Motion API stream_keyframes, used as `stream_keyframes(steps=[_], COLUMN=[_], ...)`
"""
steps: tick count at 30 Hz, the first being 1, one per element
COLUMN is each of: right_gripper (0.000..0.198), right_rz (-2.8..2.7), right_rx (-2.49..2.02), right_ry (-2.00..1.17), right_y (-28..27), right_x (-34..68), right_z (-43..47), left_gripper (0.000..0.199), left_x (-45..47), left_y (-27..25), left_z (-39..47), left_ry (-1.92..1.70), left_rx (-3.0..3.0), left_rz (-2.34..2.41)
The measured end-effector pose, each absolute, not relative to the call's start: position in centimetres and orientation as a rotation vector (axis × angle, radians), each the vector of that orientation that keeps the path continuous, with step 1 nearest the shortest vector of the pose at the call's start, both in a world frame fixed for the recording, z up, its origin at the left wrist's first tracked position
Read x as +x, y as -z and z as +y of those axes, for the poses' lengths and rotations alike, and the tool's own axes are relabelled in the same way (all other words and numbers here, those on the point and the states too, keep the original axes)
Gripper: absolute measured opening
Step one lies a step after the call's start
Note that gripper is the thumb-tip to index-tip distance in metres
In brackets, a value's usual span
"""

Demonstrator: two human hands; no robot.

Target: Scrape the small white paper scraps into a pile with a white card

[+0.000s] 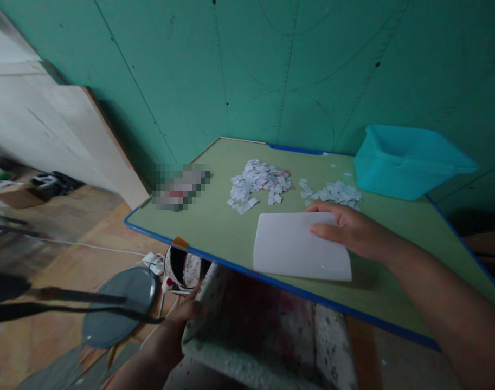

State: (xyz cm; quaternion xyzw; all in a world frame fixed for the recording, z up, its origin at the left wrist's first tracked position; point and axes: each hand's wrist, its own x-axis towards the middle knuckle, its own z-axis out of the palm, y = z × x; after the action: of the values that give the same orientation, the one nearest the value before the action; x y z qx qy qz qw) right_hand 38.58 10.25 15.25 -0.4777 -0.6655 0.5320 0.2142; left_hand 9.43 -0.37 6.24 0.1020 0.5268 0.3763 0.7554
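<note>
While the left hand [187,311] grips the left rim of a stained, pale container [235,360] just below the worktop's [190,227] front edge, the right hand [357,230] holds a white sheet [296,249] by its far right corner, thumb on top and fingers beyond the edge. The container's open top faces up, its dark inside marked with reddish stains, to the right of the left hand. The sheet lies to the left of the right hand, above the front of the worktop; whether it rests there, one cannot tell. To the left of the left hand, a round grey stool [117,309] stands on the floor.

Just beyond the right hand's fingers is a small heap of paper scraps [339,192]; a larger paper pile [259,176] sits farther off to the left. Beyond the right hand, to its right, stands a turquoise bin [397,170], near the green wall [247,70].
</note>
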Motion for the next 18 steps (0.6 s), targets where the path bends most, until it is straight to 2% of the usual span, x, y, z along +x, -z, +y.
stream_keyframes(steps=[7,10,14,18], right_gripper=[0.025,0.027,0.026,0.026], right_rz=[-1.811,-1.752,-1.717,-1.797], right_rx=[-1.334,-1.386,-1.402,-1.421], right_ry=[-1.491,-1.371,-1.232,-1.291], right_y=[-15.4,-15.4,-15.2,-14.9], right_x=[38.7,38.9,39.2,39.2], right_z=[10.2,10.7,11.4,11.7], left_gripper=[0.067,0.069,0.062,0.059], left_x=[9.5,9.2,8.7,8.2], left_y=[-6.4,-5.8,-4.7,-3.6], left_z=[0.0,0.0,-0.4,0.1], left_ry=[-0.810,-0.812,-0.823,-0.870], left_rx=[0.188,0.150,0.142,0.154], left_rz=[1.104,1.130,1.120,1.050])
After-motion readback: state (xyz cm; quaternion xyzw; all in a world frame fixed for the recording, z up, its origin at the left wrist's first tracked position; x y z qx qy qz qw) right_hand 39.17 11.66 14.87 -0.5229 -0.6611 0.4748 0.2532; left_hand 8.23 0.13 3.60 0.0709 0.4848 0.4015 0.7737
